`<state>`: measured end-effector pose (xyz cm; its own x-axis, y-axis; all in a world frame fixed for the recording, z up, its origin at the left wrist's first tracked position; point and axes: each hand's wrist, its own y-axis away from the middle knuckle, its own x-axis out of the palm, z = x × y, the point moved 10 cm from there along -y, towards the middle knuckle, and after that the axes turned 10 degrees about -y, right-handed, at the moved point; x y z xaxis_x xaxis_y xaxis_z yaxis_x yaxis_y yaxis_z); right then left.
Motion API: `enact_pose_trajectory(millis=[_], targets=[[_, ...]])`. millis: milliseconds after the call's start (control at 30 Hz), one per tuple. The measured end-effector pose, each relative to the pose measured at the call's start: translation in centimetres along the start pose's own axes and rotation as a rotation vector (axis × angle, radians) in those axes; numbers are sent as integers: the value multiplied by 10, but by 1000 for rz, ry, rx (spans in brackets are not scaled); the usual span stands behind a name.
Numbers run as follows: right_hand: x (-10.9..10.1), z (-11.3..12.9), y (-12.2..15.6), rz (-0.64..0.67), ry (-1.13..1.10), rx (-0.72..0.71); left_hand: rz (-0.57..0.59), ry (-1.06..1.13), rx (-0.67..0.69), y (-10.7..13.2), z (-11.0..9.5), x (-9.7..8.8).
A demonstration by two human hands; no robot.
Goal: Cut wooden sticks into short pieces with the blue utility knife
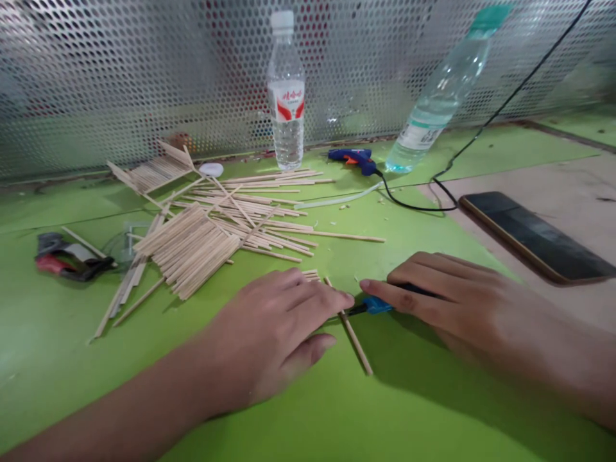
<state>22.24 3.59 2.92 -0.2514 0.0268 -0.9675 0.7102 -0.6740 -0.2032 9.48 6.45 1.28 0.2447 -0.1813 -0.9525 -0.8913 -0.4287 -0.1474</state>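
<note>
Bottles (pixel 286 96) two, cutter (pixel 376 305) one, phone (pixel 534 236) one.

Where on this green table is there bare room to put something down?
Bare green: the near edge between left hand and right hand; the near-left corner below the pliers; the strip between sticks and phone. Crowded: the sticks, and the back by bottles and glue gun.

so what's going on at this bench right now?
A person is working on a thin wooden stick on the green table. The left hand lies flat at its far end; the right hand holds a blue-handled cutter with its tip at the stick. A loose stick pile and a glue gun lie behind.
</note>
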Motion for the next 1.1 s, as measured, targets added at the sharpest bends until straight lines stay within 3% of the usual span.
enact_pose_trajectory(millis=[1100], targets=[[6,-5,1,52,-68,35,-37,-19,-5,2,0,-1]])
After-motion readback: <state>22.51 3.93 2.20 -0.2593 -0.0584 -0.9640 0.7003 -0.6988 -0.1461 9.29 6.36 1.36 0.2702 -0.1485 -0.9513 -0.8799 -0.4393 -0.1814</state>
